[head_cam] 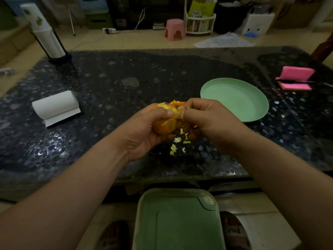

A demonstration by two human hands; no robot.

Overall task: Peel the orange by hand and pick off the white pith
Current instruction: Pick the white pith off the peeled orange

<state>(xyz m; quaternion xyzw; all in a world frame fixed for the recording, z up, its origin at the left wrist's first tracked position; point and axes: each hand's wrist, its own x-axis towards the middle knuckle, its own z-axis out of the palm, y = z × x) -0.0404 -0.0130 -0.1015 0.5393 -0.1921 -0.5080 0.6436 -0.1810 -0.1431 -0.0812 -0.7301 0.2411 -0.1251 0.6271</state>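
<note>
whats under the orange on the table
Small yellow-white peel scraps lie on the table below the orange. The left hand and right hand cover anything directly beneath.

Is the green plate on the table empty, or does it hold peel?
Empty. The green plate shows only its bare surface; the peel scraps lie on the table.

- Dark speckled table point(126, 78).
- Green plate point(234, 100) on the table's right side.
- White paper roll point(55, 105) lying at left.
- Stacked white cups point(47, 42) at the far-left corner.
- Pink stool point(175, 29) on the floor beyond.
- Green tray point(178, 222) below the table's near edge.
</note>
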